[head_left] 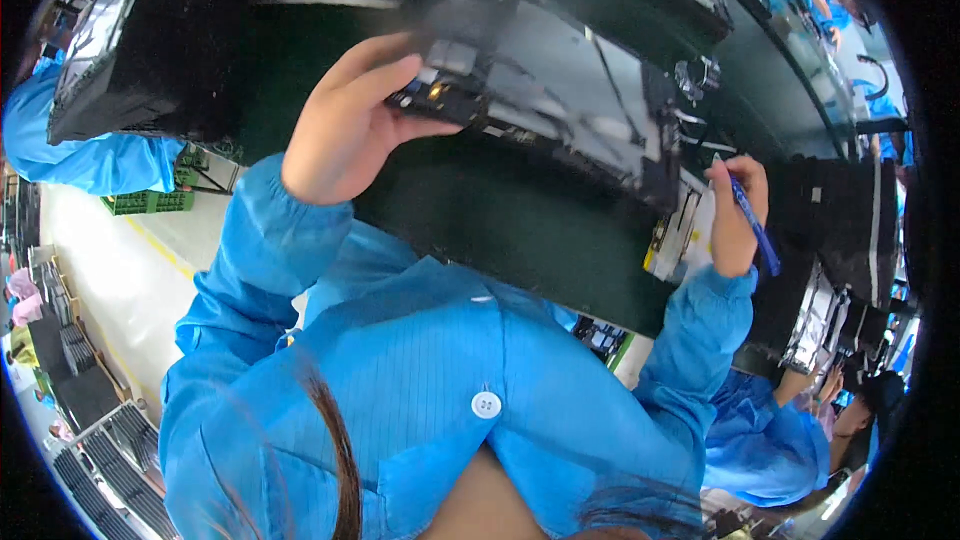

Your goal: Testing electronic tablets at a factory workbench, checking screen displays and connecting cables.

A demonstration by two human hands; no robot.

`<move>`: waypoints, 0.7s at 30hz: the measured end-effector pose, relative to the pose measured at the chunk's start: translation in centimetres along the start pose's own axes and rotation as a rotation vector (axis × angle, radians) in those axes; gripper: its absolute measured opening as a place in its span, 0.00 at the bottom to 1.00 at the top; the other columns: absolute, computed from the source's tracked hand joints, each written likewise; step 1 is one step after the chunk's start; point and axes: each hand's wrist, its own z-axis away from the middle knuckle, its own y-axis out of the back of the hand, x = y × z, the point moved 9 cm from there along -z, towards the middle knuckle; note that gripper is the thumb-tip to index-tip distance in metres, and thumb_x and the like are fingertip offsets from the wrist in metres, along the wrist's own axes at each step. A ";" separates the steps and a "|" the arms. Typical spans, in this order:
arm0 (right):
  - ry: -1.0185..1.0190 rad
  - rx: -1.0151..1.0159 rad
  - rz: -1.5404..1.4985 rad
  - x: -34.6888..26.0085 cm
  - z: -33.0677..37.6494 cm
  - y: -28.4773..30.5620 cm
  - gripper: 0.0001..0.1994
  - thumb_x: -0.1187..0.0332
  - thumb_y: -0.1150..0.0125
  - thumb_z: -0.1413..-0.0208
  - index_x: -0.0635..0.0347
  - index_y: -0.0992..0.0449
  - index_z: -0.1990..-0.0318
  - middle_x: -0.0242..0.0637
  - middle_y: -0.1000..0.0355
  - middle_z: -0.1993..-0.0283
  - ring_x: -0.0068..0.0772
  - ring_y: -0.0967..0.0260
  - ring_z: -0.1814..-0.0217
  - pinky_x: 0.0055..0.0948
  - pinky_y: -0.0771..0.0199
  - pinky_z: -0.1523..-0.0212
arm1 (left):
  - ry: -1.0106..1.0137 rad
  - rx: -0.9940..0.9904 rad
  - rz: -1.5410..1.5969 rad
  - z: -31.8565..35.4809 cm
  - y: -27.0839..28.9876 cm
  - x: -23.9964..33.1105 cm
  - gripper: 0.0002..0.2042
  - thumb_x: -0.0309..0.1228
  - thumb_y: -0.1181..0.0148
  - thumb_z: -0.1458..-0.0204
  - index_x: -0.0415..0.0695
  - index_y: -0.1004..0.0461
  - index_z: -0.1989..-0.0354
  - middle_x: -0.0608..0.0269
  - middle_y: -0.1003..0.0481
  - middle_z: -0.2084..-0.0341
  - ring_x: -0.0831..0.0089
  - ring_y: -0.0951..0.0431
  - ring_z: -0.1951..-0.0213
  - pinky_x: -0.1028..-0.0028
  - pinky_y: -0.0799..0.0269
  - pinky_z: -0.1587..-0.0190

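Note:
My left hand (345, 120) grips the left end of an opened flat electronic device (570, 75), thumb above and fingers below. The device looks like a tablet body, with a black frame, large grey panels and small circuit parts near my thumb. It is tilted over the dark green bench and slightly blurred. In my right hand (735, 225) is a slim blue pen-shaped tool (754, 223), held between thumb and fingers, its pale tip pointing up. Beside that hand lies a flat silvery piece (675, 235) with a yellow tab.
The dark green bench (500, 215) spans the middle. A black box (150, 50) stands at left, another black case (845, 220) at right. Small clear parts (697, 78) lie beyond the device. Co-workers in blue (765, 435) sit to the right and left.

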 end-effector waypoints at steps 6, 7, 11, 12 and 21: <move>0.223 -0.064 0.695 3.3 -1.9 5.1 0.14 0.80 0.47 0.52 0.62 0.31 0.56 0.44 0.33 0.56 0.42 0.34 0.54 0.31 0.36 0.52 | -0.253 -0.138 0.268 -12.7 -6.6 2.5 0.17 0.24 0.52 0.48 0.31 0.42 0.50 0.48 0.34 0.55 0.55 0.30 0.55 0.52 0.29 0.54; 0.154 -0.107 0.715 4.5 -2.5 4.8 0.21 0.83 0.52 0.53 0.60 0.35 0.49 0.47 0.36 0.50 0.47 0.39 0.47 0.35 0.39 0.47 | -0.273 -0.124 0.270 -15.3 -7.9 2.4 0.17 0.23 0.53 0.48 0.31 0.43 0.50 0.48 0.34 0.56 0.54 0.30 0.55 0.50 0.29 0.54; 0.287 -0.093 0.675 0.5 -5.5 1.8 0.28 0.86 0.57 0.55 0.60 0.41 0.42 0.49 0.40 0.44 0.48 0.43 0.42 0.35 0.44 0.42 | -0.263 -0.139 0.335 -26.3 -11.3 1.5 0.18 0.20 0.54 0.49 0.32 0.45 0.49 0.47 0.35 0.58 0.52 0.30 0.57 0.49 0.26 0.59; 0.309 -0.120 0.648 -0.3 -6.5 0.3 0.29 0.87 0.60 0.57 0.60 0.41 0.43 0.50 0.40 0.44 0.49 0.44 0.42 0.35 0.46 0.41 | -0.244 -0.187 0.360 -28.5 -12.0 1.1 0.18 0.20 0.54 0.49 0.33 0.45 0.48 0.47 0.35 0.59 0.52 0.30 0.57 0.49 0.25 0.60; 0.316 -0.228 0.725 1.4 -10.6 -4.4 0.29 0.88 0.61 0.62 0.62 0.36 0.47 0.47 0.40 0.43 0.46 0.45 0.40 0.34 0.48 0.39 | -0.579 0.031 -1.392 -33.0 -13.9 2.2 0.16 0.37 0.53 0.49 0.34 0.28 0.65 0.44 0.28 0.63 0.54 0.27 0.59 0.60 0.29 0.65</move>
